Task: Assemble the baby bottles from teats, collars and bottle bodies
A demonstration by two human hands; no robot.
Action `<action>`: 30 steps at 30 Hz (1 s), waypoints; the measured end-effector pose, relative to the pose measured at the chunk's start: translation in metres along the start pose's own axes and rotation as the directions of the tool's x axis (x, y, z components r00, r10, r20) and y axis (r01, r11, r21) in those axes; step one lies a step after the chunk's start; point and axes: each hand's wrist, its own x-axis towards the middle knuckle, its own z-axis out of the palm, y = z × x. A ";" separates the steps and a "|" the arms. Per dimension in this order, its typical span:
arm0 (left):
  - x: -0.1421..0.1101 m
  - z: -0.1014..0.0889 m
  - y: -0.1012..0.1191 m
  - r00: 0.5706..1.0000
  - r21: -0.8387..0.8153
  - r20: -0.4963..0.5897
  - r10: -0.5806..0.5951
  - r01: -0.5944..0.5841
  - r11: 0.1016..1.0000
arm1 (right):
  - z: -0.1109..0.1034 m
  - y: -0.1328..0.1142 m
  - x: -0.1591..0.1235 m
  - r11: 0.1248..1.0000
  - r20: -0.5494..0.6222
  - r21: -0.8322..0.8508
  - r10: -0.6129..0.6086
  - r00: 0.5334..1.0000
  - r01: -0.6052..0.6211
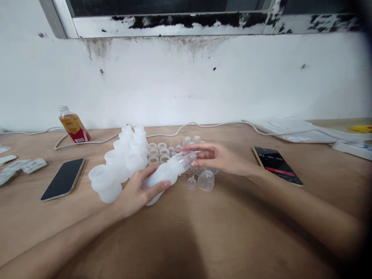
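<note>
- Step in hand, as judged: fitting the clear cap onto the neck of a white baby bottle (162, 176); cap appears seated or nearly so, not confirmed.
- Left hand (136, 193): forearm entering from 7 o'clock, fingers wrapped and clamped round the bottle body, thumb on top, bottle held tilted with neck pointing toward 2 o'clock, base just above the table (186, 240).
- Right hand (216, 157): forearm entering from 4 o'clock, palm down, fingertips closed on the clear cap (188, 157) at the bottle's neck.
- Next move, as judged: calls for a firm counter-grip by the left hand while the right turns or presses the cap square to the neck; skewed seating is the risk.
- At 11 o'clock of the bottle: cluster of white bottles (122, 162), standing, touching one another.
- At 12 o'clock: rows of screw rings (157, 152) and clear teats (178, 147).
- At 4 o'clock, just beside: loose clear dome cap (205, 180).
- Well apart: dark phone (63, 179) at 9 o'clock, second phone (277, 166) with lit screen at 3 o'clock, drink bottle (74, 126) at 10 o'clock.
</note>
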 end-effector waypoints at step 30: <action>-0.007 0.005 0.012 0.989 -0.092 0.134 -0.065 0.077 0.993 | 0.006 -0.009 -0.006 0.988 0.025 -0.149 -0.039 0.999 0.042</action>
